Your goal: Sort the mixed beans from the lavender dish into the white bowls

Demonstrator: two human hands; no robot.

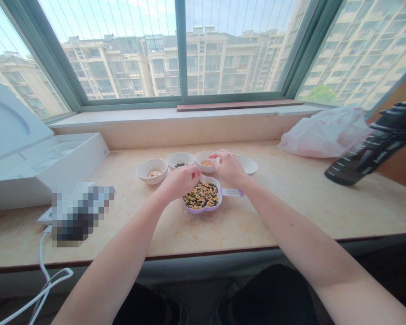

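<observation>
My left hand (186,177) hovers over the left rim of a purple-edged, clover-shaped dish (207,209). Its fingers are curled together, and whatever they hold is hidden. Mixed yellow and dark beans (203,196) fill the dish. My right hand (227,166) is above the right side of a white bowl (200,156) with yellow beans in it. Thumb and fingertips are drawn together there; anything between them is too small to make out. Left of that bowl, another white bowl (176,156) contains dark beans, partly behind my left hand.
A white bowl (151,180) with pale and reddish bits stands at the left; another white bowl (250,166) is partly behind my right hand. A plastic bag (321,135) and black bottle (362,153) are at the right. An open white box (77,158) and cable (42,257) lie left.
</observation>
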